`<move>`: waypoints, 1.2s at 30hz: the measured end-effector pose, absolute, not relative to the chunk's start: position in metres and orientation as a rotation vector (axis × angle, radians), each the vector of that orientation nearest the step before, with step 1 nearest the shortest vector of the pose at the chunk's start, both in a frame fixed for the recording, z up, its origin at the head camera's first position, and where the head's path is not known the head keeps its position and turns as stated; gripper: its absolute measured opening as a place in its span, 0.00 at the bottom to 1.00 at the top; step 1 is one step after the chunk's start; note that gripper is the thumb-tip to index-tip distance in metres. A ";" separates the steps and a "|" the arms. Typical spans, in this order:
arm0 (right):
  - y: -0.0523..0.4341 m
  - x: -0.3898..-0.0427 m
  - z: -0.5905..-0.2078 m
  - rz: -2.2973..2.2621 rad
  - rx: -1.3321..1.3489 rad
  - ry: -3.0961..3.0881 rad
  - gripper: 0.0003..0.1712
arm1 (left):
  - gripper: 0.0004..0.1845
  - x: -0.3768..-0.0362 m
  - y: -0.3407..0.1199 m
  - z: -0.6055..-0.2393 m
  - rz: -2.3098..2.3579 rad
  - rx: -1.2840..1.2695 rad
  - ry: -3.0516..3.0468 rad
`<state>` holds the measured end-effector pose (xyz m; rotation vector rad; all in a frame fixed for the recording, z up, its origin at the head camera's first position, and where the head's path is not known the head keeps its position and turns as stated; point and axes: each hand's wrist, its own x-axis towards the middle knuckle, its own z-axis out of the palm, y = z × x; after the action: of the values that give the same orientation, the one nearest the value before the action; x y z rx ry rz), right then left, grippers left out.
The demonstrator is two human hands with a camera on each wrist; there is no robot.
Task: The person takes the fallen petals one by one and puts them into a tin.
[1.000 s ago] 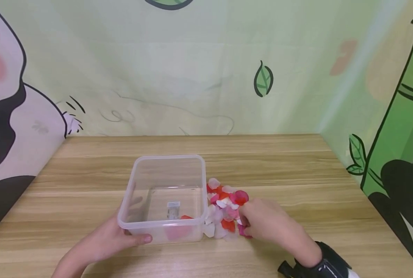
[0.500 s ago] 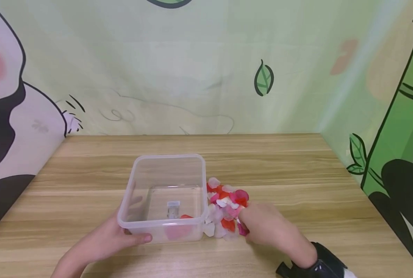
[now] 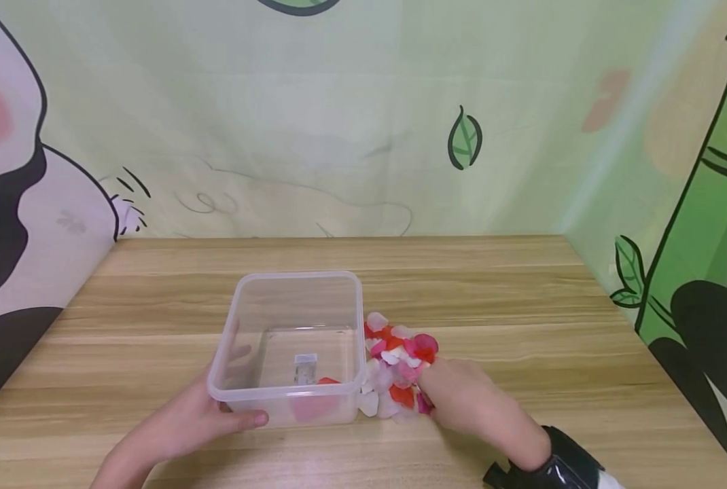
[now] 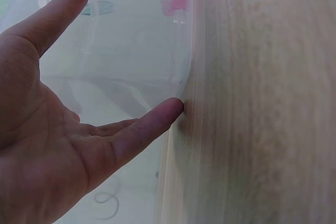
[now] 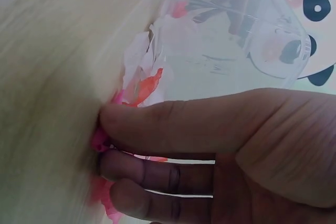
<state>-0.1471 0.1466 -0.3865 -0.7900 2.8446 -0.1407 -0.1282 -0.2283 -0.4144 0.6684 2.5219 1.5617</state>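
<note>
A clear plastic box (image 3: 287, 390) stands on the table, with a few red and pink petals (image 3: 314, 406) low at its front right. My left hand (image 3: 201, 414) steadies its near left corner, thumb along the front and fingers along the left side. In the left wrist view those fingers (image 4: 139, 135) are straight and spread. Beside the box's right wall lies a pile of white, pink and red artificial petals (image 3: 394, 360). My right hand (image 3: 467, 394) is low at the pile's near right edge. In the right wrist view it pinches a magenta petal (image 5: 100, 140) between thumb and fingertips.
The wooden table (image 3: 492, 285) runs back to a pale green cloth backdrop (image 3: 339, 122) printed with leaves and pandas. A black strap device (image 3: 559, 462) sits on the right wrist. Inside the box a small pale label (image 3: 305, 368) shows at the bottom.
My right hand has turned and shifted slightly left, and its fingers have closed on the magenta petal at the pile's edge. The box and left hand have stayed in place.
</note>
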 end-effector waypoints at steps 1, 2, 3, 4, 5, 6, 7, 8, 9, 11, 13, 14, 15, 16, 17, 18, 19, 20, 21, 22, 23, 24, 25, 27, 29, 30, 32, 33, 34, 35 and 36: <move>0.146 -0.147 -0.387 -0.144 -0.785 2.845 0.19 | 0.71 -0.128 -0.228 -0.414 1.559 0.665 2.522; 0.146 -0.147 -0.387 -0.141 -0.783 2.846 0.18 | 0.71 -0.128 -0.228 -0.414 1.553 0.662 2.527; 0.146 -0.148 -0.387 -0.135 -0.780 2.845 0.19 | 0.71 -0.128 -0.228 -0.414 1.550 0.661 2.530; 0.146 -0.148 -0.387 -0.128 -0.781 2.844 0.19 | 0.71 -0.128 -0.228 -0.414 1.547 0.659 2.532; 0.146 -0.148 -0.388 -0.123 -0.784 2.843 0.19 | 0.71 -0.128 -0.228 -0.414 1.545 0.659 2.533; 0.146 -0.148 -0.388 -0.118 -0.789 2.842 0.19 | 0.71 -0.128 -0.228 -0.414 1.542 0.660 2.534; 0.146 -0.148 -0.387 -0.111 -0.793 2.840 0.19 | 0.71 -0.128 -0.228 -0.414 1.540 0.661 2.536; 0.146 -0.148 -0.387 -0.105 -0.800 2.836 0.20 | 0.71 -0.128 -0.228 -0.414 1.538 0.662 2.537; 0.147 -0.149 -0.387 -0.103 -0.807 2.831 0.20 | 0.71 -0.128 -0.228 -0.414 1.539 0.663 2.535; 0.147 -0.149 -0.385 -0.112 -0.814 2.819 0.20 | 0.70 -0.128 -0.229 -0.413 1.540 0.663 2.532; 0.148 -0.150 -0.383 -0.142 -0.821 2.803 0.20 | 0.70 -0.128 -0.229 -0.413 1.545 0.661 2.527; 0.149 -0.150 -0.383 -0.166 -0.823 2.794 0.20 | 0.70 -0.128 -0.228 -0.413 1.552 0.660 2.519; 0.149 -0.150 -0.382 -0.185 -0.832 2.790 0.20 | 0.70 -0.128 -0.228 -0.413 1.559 0.661 2.510; 0.150 -0.151 -0.381 -0.206 -0.841 2.787 0.19 | 0.70 -0.128 -0.228 -0.413 1.565 0.660 2.502; 0.151 -0.151 -0.380 -0.232 -0.848 2.784 0.19 | 0.70 -0.128 -0.229 -0.414 1.578 0.655 2.487; 0.151 -0.151 -0.379 -0.254 -0.854 2.784 0.18 | 0.70 -0.128 -0.229 -0.414 1.586 0.651 2.480; 0.152 -0.151 -0.378 -0.276 -0.854 2.786 0.18 | 0.70 -0.128 -0.228 -0.414 1.590 0.653 2.475; 0.152 -0.151 -0.377 -0.297 -0.853 2.787 0.18 | 0.69 -0.127 -0.228 -0.414 1.597 0.657 2.467; 0.152 -0.151 -0.376 -0.315 -0.847 2.788 0.18 | 0.69 -0.127 -0.228 -0.414 1.596 0.660 2.468; 0.152 -0.151 -0.375 -0.331 -0.838 2.791 0.17 | 0.70 -0.128 -0.228 -0.415 1.598 0.664 2.469; 0.152 -0.152 -0.374 -0.349 -0.830 2.794 0.17 | 0.70 -0.128 -0.228 -0.415 1.595 0.671 2.475; 0.152 -0.152 -0.373 -0.360 -0.826 2.799 0.17 | 0.70 -0.128 -0.228 -0.415 1.589 0.684 2.487; 0.152 -0.153 -0.373 -0.371 -0.825 2.804 0.17 | 0.70 -0.128 -0.228 -0.415 1.586 0.695 2.490; 0.152 -0.154 -0.371 -0.382 -0.843 2.823 0.17 | 0.70 -0.128 -0.228 -0.415 1.585 0.707 2.499; 0.153 -0.156 -0.369 -0.396 -0.879 2.846 0.16 | 0.70 -0.128 -0.228 -0.416 1.581 0.715 2.508; 0.153 -0.156 -0.368 -0.406 -0.891 2.854 0.16 | 0.70 -0.128 -0.228 -0.416 1.585 0.714 2.504; 0.154 -0.158 -0.367 -0.431 -0.915 2.865 0.15 | 0.70 -0.128 -0.228 -0.416 1.587 0.716 2.502; 0.154 -0.158 -0.366 -0.442 -0.923 2.868 0.14 | 0.69 -0.128 -0.228 -0.416 1.587 0.715 2.500; 0.155 -0.159 -0.365 -0.453 -0.928 2.868 0.13 | 0.69 -0.128 -0.228 -0.416 1.585 0.715 2.501; 0.155 -0.159 -0.364 -0.468 -0.927 2.868 0.12 | 0.69 -0.129 -0.228 -0.416 1.586 0.716 2.500; 0.155 -0.159 -0.363 -0.476 -0.930 2.872 0.11 | 0.69 -0.129 -0.228 -0.416 1.587 0.718 2.497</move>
<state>-0.1591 0.1550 -0.3627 -0.9295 2.8718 -0.4757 -0.1289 -0.2285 -0.4161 0.7177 2.4972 1.5873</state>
